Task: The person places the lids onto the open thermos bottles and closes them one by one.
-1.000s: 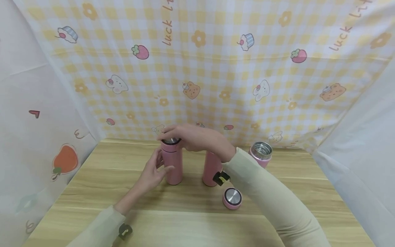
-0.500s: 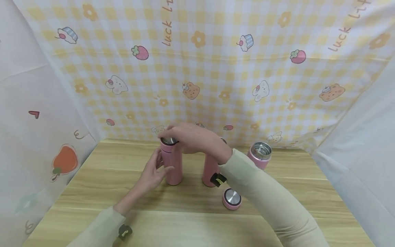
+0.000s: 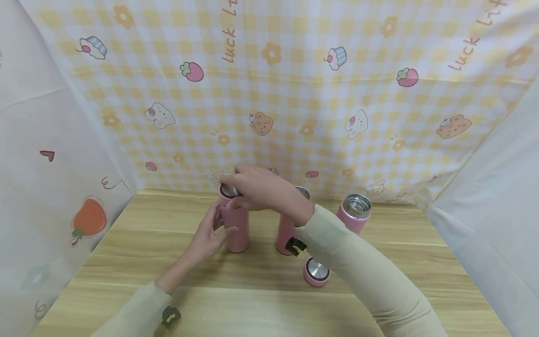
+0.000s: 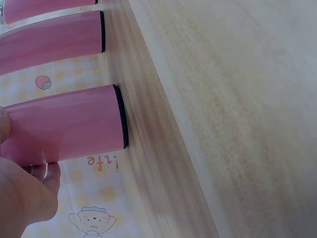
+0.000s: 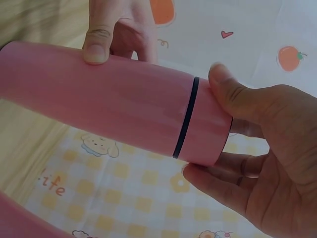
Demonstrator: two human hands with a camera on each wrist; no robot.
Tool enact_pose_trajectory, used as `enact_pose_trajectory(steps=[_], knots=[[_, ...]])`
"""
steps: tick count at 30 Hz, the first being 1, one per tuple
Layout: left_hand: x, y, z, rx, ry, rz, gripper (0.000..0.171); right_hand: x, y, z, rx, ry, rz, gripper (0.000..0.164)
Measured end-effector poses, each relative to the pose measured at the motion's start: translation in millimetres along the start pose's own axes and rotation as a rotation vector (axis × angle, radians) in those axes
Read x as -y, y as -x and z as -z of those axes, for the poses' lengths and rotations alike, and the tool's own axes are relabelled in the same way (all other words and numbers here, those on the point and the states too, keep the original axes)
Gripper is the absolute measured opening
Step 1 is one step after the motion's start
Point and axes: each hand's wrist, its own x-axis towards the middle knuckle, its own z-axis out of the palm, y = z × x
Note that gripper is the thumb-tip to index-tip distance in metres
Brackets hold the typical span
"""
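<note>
A pink thermos bottle [image 3: 236,229] stands upright at the left of the group, its steel-topped lid [image 5: 210,124] on. My left hand [image 3: 209,236] holds the bottle's body, thumb in front and fingers behind. In the right wrist view my right hand [image 5: 277,148] grips the lid between thumb and fingers, just above the dark seam. To the right, partly behind my right hand and wrist, stands a second pink thermos bottle [image 3: 286,229] with a metal rim showing. A third pink thermos bottle [image 3: 353,221] farther right is lidless, its steel mouth exposed.
A loose pink lid [image 3: 316,271] with a steel top lies on the wooden table [image 3: 236,309], in front of the middle bottle and close to my right forearm. Behind the bottles hangs a yellow checked cloth [image 3: 294,98]; white sheets stand at both sides.
My right hand has turned at the lid, its thumb coming down to the lid's near side. More of the middle bottle's rim shows. The left hand stays put on the bottle.
</note>
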Motion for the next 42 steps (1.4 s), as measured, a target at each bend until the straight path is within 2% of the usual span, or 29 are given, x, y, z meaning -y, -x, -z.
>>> enact_pose_trajectory(steps=[6, 12, 16, 22, 27, 33, 42], knots=[[0.9, 1.4, -0.3, 0.009, 0.019, -0.018, 0.068, 3.7, -0.3, -2.3, 0.006, 0.023, -0.051, 0.036], [0.5, 0.1, 0.7, 0.008, 0.022, -0.026, 0.068, 3.7, 4.0, -2.9, -0.005, -0.016, -0.061, 0.047], [-0.5, -0.4, 1.6, 0.009, 0.001, -0.010, 0.068, -2.1, 6.7, 2.5, 0.049, -0.081, 0.000, 0.050], [-1.3, 0.2, 2.2, 0.009, -0.017, 0.009, 0.070, -14.7, 3.9, 10.7, 0.153, -0.269, 0.123, 0.071], [-0.3, 0.4, 2.8, 0.007, -0.019, 0.010, 0.070, -18.3, 1.1, 10.7, 0.171, -0.321, 0.159, 0.063], [0.1, 0.6, 2.5, 0.002, -0.021, 0.005, 0.069, -19.7, 0.2, 9.3, 0.153, -0.332, 0.151, 0.064], [-1.1, -0.3, 2.3, -0.006, -0.012, 0.025, 0.068, -18.1, -1.3, 9.7, 0.141, -0.265, 0.157, 0.057]])
